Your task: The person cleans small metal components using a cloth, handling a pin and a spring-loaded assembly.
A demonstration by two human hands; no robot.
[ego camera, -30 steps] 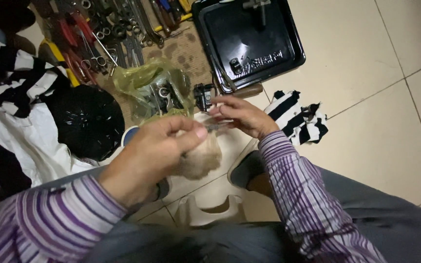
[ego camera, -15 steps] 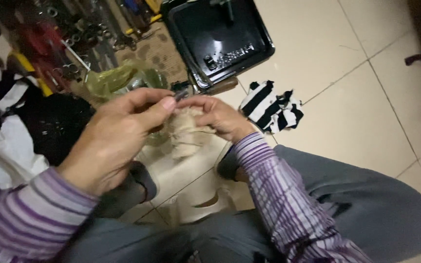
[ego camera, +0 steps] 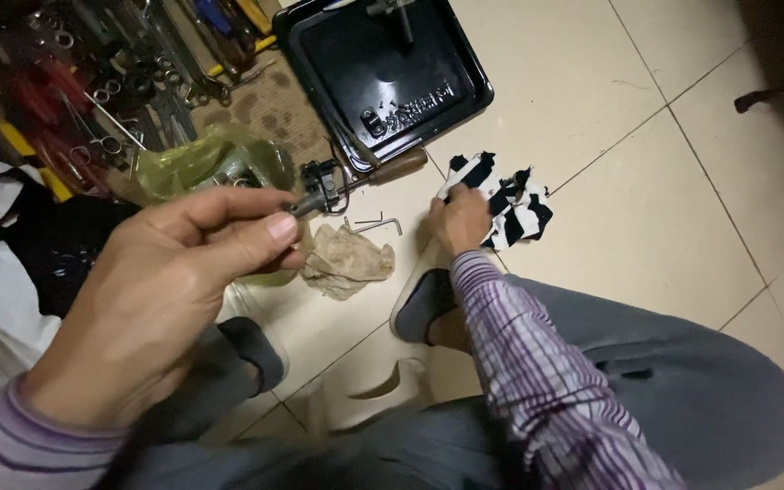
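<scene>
My left hand [ego camera: 161,299] is raised close to the camera and pinches a small dark metal part [ego camera: 303,203] between thumb and forefinger. My right hand [ego camera: 461,220] reaches down to the tiled floor and grips a black-and-white striped cloth [ego camera: 505,198]. Between the two hands a crumpled beige rag [ego camera: 348,260] lies on the floor, with a bent hex key [ego camera: 381,220] just beyond it. A tool with a wooden handle [ego camera: 392,170] rests next to the rag.
A black metal tray [ego camera: 383,77] sits on the floor ahead. Several wrenches, pliers and screwdrivers [ego camera: 111,82] are spread at the upper left, next to a yellowish plastic bag [ego camera: 201,163]. Grey slippers [ego camera: 421,304] and my grey-trousered legs fill the lower frame. A white stool [ego camera: 365,390] stands underneath me.
Both hands were together at the beige rag. Now they are apart: the rag lies on the floor, the left hand is lifted with the small part, the right has gone to the striped cloth.
</scene>
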